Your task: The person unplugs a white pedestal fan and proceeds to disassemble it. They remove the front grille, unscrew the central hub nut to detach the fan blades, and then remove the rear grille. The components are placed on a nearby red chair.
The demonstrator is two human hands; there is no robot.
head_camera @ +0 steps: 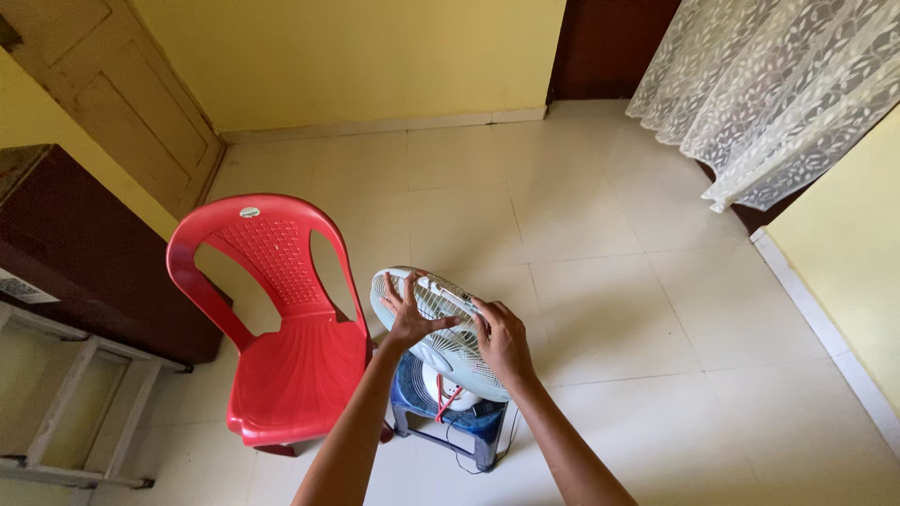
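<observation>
A white table fan (448, 349) with a round wire grille stands on a small blue stool (469, 426) in the middle of the head view. My left hand (410, 312) rests spread on the upper left of the grille. At the grille's right rim, my right hand (503, 339) grips the edge with curled fingers. A red cord hangs below the fan's body, and a dark cable trails to the floor by the stool.
A red plastic chair (281, 319) stands just left of the stool. A dark wooden cabinet (84, 253) and a pale wooden frame (75, 412) are at the far left. A lace curtain (769, 94) hangs at the upper right. The floor is light tile.
</observation>
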